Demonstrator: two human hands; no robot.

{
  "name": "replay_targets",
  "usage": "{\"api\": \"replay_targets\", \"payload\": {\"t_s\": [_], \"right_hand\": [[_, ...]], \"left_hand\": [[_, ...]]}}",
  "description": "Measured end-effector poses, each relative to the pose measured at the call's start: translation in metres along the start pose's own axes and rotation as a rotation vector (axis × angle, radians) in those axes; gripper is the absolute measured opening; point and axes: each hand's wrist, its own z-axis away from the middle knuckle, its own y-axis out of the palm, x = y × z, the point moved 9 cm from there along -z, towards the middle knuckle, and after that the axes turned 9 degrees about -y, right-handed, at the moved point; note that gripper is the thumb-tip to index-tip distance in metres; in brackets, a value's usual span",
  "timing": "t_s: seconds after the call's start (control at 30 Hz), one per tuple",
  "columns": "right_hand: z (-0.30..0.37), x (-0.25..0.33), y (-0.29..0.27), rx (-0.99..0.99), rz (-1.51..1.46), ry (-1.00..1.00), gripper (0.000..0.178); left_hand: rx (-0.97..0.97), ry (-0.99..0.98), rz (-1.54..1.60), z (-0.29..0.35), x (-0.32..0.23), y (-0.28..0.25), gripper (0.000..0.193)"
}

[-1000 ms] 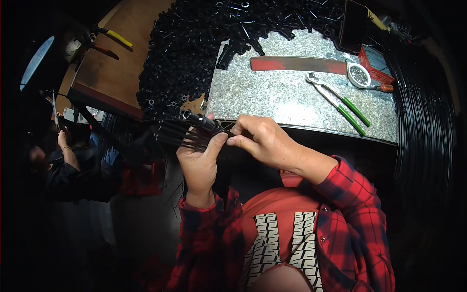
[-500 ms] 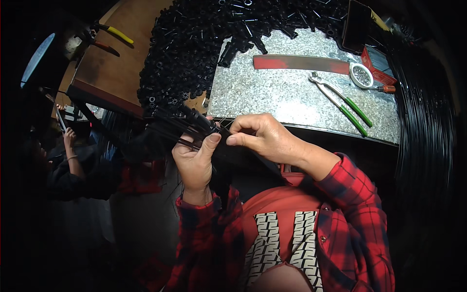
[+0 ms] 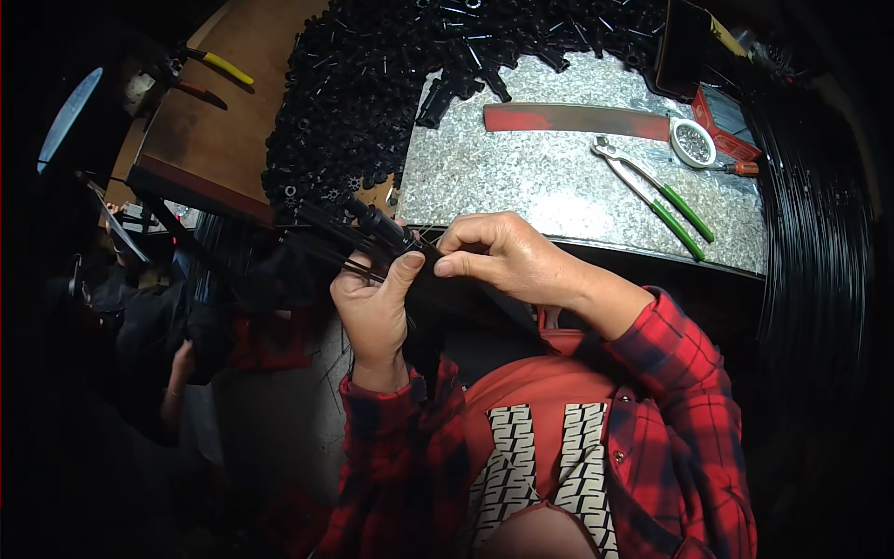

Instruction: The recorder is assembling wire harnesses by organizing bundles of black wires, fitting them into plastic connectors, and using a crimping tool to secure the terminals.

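Note:
My left hand (image 3: 374,303) is closed round a black tubular plastic part (image 3: 384,226), which looks like an umbrella runner. Several thin black rods (image 3: 326,228), like umbrella ribs, spread from it towards the upper left. My left thumb presses at the part's near end. Close beside that thumb, the thumb and forefinger of my right hand (image 3: 494,250) are pinched together. A dark bit shows at those fingertips, too small to name. Fine wire ends (image 3: 426,230) stick out between the two hands.
A heap of black plastic parts (image 3: 345,112) covers the bench's back left. On the speckled top (image 3: 521,186) lie green-handled pincers (image 3: 652,196), a red-and-grey strip (image 3: 577,120), a white ring-shaped dish (image 3: 693,143) and a screwdriver (image 3: 742,169). Long black rods (image 3: 815,233) hang at right. Another person (image 3: 149,326) works at left.
My hands stay nearly in place, with the held part and its rods slightly turned. At left, the other person's raised forearm has dropped lower.

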Motion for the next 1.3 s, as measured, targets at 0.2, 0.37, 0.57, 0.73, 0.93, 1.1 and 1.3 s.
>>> {"api": "replay_targets", "payload": {"t_s": [0.2,0.37,0.57,0.73,0.93,1.1,1.3], "right_hand": [[-0.002,0.006,0.000,-0.025,0.006,-0.091,0.019],[-0.003,0.006,0.001,-0.036,0.053,-0.140,0.019],[-0.005,0.008,0.003,0.019,0.075,-0.184,0.022],[-0.010,0.003,0.005,0.055,0.035,-0.131,0.022],[-0.008,-0.005,0.008,0.054,-0.013,-0.032,0.023],[-0.005,-0.010,0.009,0.101,-0.008,0.081,0.022],[-0.002,-0.021,0.010,0.112,-0.127,0.175,0.022]], "left_hand": [[0.102,-0.012,0.050,-0.002,-0.005,0.006,0.034],[0.065,-0.021,0.005,-0.003,0.003,-0.003,0.032],[0.023,0.003,-0.020,0.000,-0.001,0.001,0.031],[0.018,0.015,-0.011,0.001,-0.002,-0.001,0.031],[0.050,0.009,0.030,0.002,0.000,-0.002,0.031],[0.120,-0.029,0.107,0.001,0.000,-0.003,0.035],[0.281,-0.077,0.140,0.000,0.005,0.004,0.039]]}}
